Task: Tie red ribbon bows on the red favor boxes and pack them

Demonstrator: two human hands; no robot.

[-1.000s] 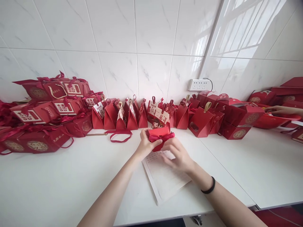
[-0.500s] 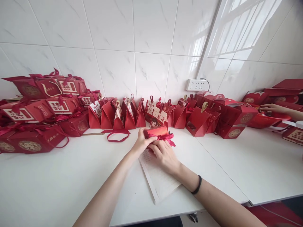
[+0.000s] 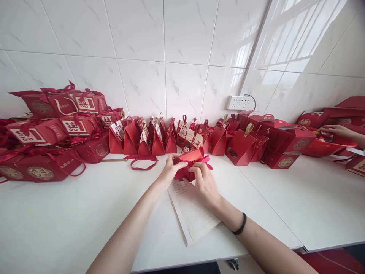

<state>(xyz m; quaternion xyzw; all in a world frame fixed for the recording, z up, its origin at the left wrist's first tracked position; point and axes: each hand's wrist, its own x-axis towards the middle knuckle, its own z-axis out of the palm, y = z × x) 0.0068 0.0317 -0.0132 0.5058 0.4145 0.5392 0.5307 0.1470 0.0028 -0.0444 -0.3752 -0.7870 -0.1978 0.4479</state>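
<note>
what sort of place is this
Perhaps a small gift-box workroom: red boxes line a long white table against a tiled wall, and the left hand holds a small box, with the right hand at its ribbon.

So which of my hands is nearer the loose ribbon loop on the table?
Left: your left hand is just right of the ribbon loop; your right hand is farther right.

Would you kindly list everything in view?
box: one, red, between hands
ribbon: one, red, on box
paper: some, white, beneath hands
strap: one, red, on table
tent boxes: many, red, before wall
cartons: many, red, both sides
basin: one, red, far right
power strip: one, white, on wall
wall: one, white, behind
table: one, white, below
co-worker's hand: one, bare, at basin
wristband: one, black, right wrist
left hand: one, bare, holding box
right hand: one, bare, at ribbon
</note>
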